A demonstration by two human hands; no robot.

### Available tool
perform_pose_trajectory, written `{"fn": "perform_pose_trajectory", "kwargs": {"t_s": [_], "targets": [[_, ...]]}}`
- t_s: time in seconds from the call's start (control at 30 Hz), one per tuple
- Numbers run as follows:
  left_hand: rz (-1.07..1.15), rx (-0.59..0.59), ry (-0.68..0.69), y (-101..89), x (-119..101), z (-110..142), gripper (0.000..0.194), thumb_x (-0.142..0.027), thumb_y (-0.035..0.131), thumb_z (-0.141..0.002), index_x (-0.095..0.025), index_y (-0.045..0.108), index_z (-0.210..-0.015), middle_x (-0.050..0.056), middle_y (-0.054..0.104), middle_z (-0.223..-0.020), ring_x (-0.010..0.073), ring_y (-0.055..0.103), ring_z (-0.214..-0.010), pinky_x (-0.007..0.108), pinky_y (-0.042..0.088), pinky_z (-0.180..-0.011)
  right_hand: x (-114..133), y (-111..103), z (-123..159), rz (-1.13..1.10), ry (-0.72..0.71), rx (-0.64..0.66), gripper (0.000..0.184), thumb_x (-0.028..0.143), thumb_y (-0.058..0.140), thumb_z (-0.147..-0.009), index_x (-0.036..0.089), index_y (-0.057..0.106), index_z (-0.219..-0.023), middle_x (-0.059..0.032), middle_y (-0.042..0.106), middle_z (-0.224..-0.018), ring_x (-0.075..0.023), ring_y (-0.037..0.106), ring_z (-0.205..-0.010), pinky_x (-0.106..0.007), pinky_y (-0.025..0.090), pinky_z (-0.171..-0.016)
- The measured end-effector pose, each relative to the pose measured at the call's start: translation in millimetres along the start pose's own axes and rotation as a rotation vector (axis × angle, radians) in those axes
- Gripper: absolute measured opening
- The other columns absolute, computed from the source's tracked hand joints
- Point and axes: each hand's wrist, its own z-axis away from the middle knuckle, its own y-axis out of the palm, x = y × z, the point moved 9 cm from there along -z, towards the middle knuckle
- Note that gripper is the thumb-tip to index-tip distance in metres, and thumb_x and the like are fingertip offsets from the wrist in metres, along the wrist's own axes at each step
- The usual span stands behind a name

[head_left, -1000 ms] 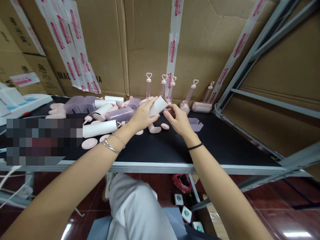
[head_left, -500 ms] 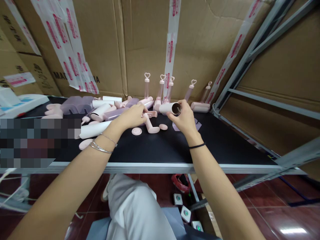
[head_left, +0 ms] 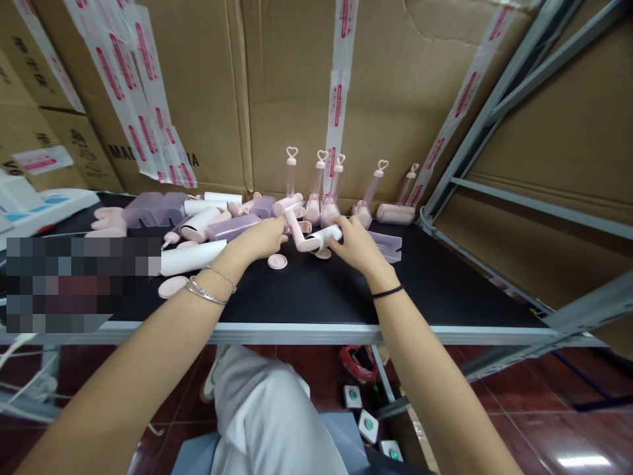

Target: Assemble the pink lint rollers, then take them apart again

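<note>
My left hand [head_left: 270,236] is closed on the upper end of a pink L-shaped plastic piece [head_left: 297,231]; its fingertips are partly hidden. In my right hand [head_left: 357,243], a short white tube [head_left: 327,236] is pinched between thumb and fingers. The tube's left end meets the foot of the pink piece; whether one sits inside the other, I cannot tell. Just below them lies a small pink disc [head_left: 324,254], partly covered. A round pink cap [head_left: 277,262] rests on the black tabletop nearer to me. A clear purple plastic part [head_left: 388,247] lies beside my right hand.
Heart-topped clear tubes [head_left: 379,177] stand in pink bases along the cardboard wall [head_left: 287,86]. To the left are white tubes [head_left: 195,257], purple covers [head_left: 153,208] and pink parts [head_left: 107,221]. A metal shelf frame [head_left: 494,112] rises at right; the table's metal edge [head_left: 316,334] runs in front.
The white tube went from my left hand to my right. My left hand then took the pink L-shaped piece and lifted it slightly, and the tube came down against its foot.
</note>
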Motion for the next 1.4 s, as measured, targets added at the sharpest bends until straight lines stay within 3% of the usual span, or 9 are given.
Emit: {"fn": "perform_pose_trajectory", "kwargs": {"t_s": [0.1, 0.3, 0.47, 0.67, 0.87, 1.07, 1.4], "targets": [[0.122, -0.135, 0.067, -11.8, -10.1, -1.3, 0.028, -0.018, 0.044, -0.090, -0.013, 0.056, -0.115, 0.017, 0.066, -0.117, 0.0276, 0.064, -0.107, 0.039, 0.050, -0.092, 0.6, -8.2, -3.1, -0.125, 0.003, -0.107, 0.026, 0.042, 0.044, -0.093, 0.019, 0.053, -0.100, -0.0107, 0.055, -0.100, -0.0242, 0.055, -0.090, -0.040, 0.047, -0.084], [0.239, -0.297, 0.268, -29.1, -34.6, 4.2, 0.025, -0.012, 0.043, -0.088, -0.013, 0.054, -0.111, 0.017, 0.060, -0.120, 0.0258, 0.057, -0.115, 0.043, 0.047, -0.100, 9.6, -33.7, -2.9, -0.247, -0.080, -0.326, 0.024, 0.029, 0.030, -0.095, 0.024, 0.041, -0.075, -0.0070, 0.054, -0.083, -0.0203, 0.053, -0.082, -0.035, 0.045, -0.081], [0.292, -0.346, 0.371, -34.9, -41.8, 9.7, 0.031, -0.012, 0.043, -0.088, -0.015, 0.050, -0.118, 0.014, 0.060, -0.116, 0.0253, 0.057, -0.117, 0.043, 0.046, -0.102, 22.6, -27.1, 1.5, -0.350, -0.105, -0.143, 0.030, 0.043, 0.029, -0.099, 0.025, 0.048, -0.084, 0.0006, 0.052, -0.062, -0.0173, 0.051, -0.059, -0.029, 0.039, -0.062], [0.171, -0.297, 0.302, -22.5, -41.8, 3.0, 0.038, -0.014, 0.046, -0.087, -0.011, 0.051, -0.124, 0.018, 0.060, -0.121, 0.0292, 0.058, -0.115, 0.047, 0.047, -0.102, 46.7, -13.3, 5.7, -0.330, -0.264, -0.012, 0.027, 0.041, 0.032, -0.098, 0.024, 0.048, -0.083, -0.0003, 0.057, -0.070, -0.0162, 0.053, -0.063, -0.027, 0.038, -0.065], [0.144, -0.302, 0.336, -22.1, -47.8, 4.3, 0.042, -0.009, 0.050, -0.082, -0.010, 0.056, -0.123, 0.018, 0.054, -0.133, 0.0276, 0.054, -0.125, 0.040, 0.044, -0.108, 61.0, -9.2, 7.9, -0.312, -0.364, 0.048, 0.025, 0.032, 0.037, -0.095, 0.021, 0.050, -0.076, 0.0001, 0.056, -0.068, -0.0140, 0.051, -0.063, -0.025, 0.036, -0.066], [0.143, -0.365, 0.307, -27.0, -41.9, 4.3, 0.029, -0.009, 0.052, -0.082, -0.012, 0.062, -0.109, 0.015, 0.066, -0.110, 0.0270, 0.064, -0.106, 0.039, 0.052, -0.093, 55.3, -10.1, 7.8, -0.242, -0.300, 0.013, 0.023, 0.028, 0.041, -0.093, 0.019, 0.055, -0.077, 0.0007, 0.053, -0.064, -0.0120, 0.045, -0.058, -0.024, 0.031, -0.061], [0.000, -0.350, 0.218, -26.0, -40.0, 5.6, 0.028, -0.015, 0.053, -0.086, -0.009, 0.063, -0.112, 0.016, 0.069, -0.101, 0.0292, 0.067, -0.099, 0.038, 0.052, -0.084, 52.7, -5.4, 6.2, -0.182, -0.265, 0.060, 0.023, 0.022, 0.044, -0.091, 0.016, 0.060, -0.075, 0.0020, 0.050, -0.059, -0.0093, 0.041, -0.053, -0.022, 0.026, -0.057]]}}
